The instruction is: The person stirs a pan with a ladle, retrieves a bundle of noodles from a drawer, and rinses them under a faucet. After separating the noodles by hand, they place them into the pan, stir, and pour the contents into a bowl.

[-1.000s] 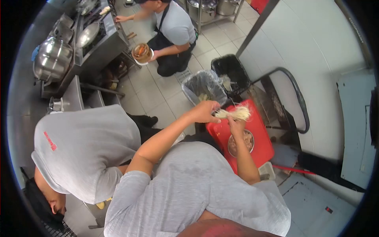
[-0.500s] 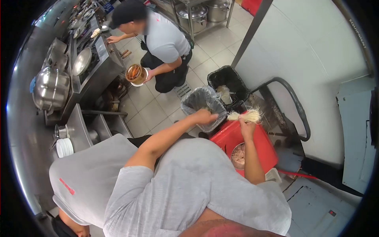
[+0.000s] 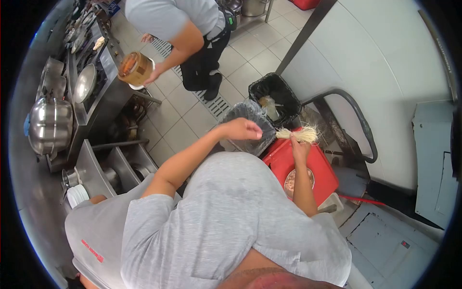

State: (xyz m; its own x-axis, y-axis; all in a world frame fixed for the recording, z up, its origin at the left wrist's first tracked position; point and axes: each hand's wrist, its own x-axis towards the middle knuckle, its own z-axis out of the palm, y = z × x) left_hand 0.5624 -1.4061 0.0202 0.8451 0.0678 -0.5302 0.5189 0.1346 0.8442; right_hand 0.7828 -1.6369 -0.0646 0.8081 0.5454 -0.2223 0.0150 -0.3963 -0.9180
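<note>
My right hand grips a bundle of enoki mushrooms, its pale thin strands fanning out to the right. It is above a red lidded container on which stands a round metal bowl of pinkish-brown food, partly hidden by my forearm. My left hand hovers over a waste bin lined with clear plastic, left of the mushrooms. Its fingers are curled in towards the thumb; what they may hold I cannot make out.
A black-lined bin holds a crumpled plastic bag. Across the floor, a co-worker carries a round wooden container beside the stove. Close on my left is another person in a grey shirt. A black curved handle juts out at right.
My left hand has lifted up and left from low over the lined bin. The co-worker has come nearer and moved left with the wooden container. My right hand keeps its grip on the mushrooms.
</note>
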